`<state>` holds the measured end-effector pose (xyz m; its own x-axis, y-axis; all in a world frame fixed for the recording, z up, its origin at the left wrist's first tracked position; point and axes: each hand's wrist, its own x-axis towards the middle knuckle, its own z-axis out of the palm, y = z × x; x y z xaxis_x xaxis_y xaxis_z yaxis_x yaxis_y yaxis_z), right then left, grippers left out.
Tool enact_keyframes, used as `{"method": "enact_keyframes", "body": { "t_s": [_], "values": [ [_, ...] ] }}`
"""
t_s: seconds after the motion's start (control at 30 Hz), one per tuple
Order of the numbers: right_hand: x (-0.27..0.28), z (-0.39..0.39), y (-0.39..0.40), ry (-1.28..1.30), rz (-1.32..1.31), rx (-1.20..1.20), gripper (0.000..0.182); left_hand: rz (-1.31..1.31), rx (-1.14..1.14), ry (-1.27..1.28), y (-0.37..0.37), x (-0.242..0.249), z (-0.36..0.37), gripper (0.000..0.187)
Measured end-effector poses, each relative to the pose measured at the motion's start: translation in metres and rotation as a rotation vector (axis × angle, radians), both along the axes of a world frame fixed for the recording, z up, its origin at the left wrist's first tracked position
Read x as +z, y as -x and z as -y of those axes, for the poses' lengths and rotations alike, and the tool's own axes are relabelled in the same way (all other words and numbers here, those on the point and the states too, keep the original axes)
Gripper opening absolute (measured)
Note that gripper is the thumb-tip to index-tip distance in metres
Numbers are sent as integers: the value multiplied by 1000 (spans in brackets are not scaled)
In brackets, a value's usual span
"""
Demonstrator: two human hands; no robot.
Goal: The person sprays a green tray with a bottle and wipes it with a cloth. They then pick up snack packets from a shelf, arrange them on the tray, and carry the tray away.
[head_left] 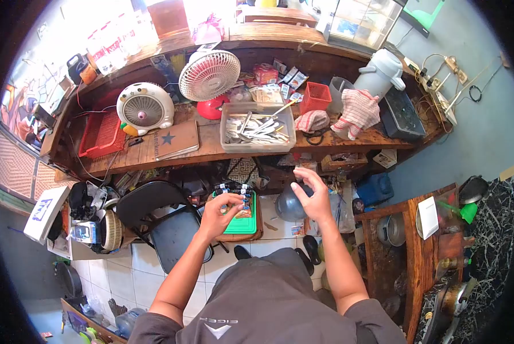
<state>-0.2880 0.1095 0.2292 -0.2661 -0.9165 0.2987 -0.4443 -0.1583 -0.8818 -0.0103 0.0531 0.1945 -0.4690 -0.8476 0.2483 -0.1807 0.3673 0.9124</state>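
My left hand point(218, 217) is raised over the green lid point(246, 225) of a box on the floor, its fingers loosely curved and the thumb a little apart from them. In this view it overlaps the edge of the small packets point(244, 207) lying on that lid. My right hand point(314, 198) is held up with fingers and thumb spread, holding nothing. Behind it, lower down, is a rounded grey container point(291, 203). Ahead of both hands, on the wooden counter point(211, 150), stands a clear plastic tub point(258, 147) full of spoons and forks point(257, 127).
Two fans point(210, 74), a brown notebook point(179, 139), a red basket point(316, 97), a checked cloth point(359, 112) and an air pot point(380, 74) occupy the counter. A black folding chair point(179, 241) stands at my left, a wooden shelf unit point(420, 258) at my right.
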Motion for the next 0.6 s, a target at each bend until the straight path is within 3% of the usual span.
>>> {"method": "enact_keyframes", "body": {
  "t_s": [0.1, 0.27, 0.37, 0.5, 0.53, 0.6],
  "values": [
    [7, 22, 1, -30, 59, -9, 30, 18, 84, -207, -4, 4, 14, 10],
    [18, 62, 24, -4, 234, 46, 29, -138, 202, -201, 8, -15, 46, 13],
    [28, 98, 58, -75, 308, 89, 34, -71, 199, -168, 19, 0, 66, 14],
    [38, 170, 94, -91, 176, 73, 35, 14, 185, -55, 46, 20, 103, 26],
    [34, 194, 104, -18, -5, 55, 35, 32, 183, -15, 57, 30, 113, 31],
    [30, 239, 120, -86, 0, 67, 35, 64, 179, -16, 78, 36, 138, 33]
  ]
}}
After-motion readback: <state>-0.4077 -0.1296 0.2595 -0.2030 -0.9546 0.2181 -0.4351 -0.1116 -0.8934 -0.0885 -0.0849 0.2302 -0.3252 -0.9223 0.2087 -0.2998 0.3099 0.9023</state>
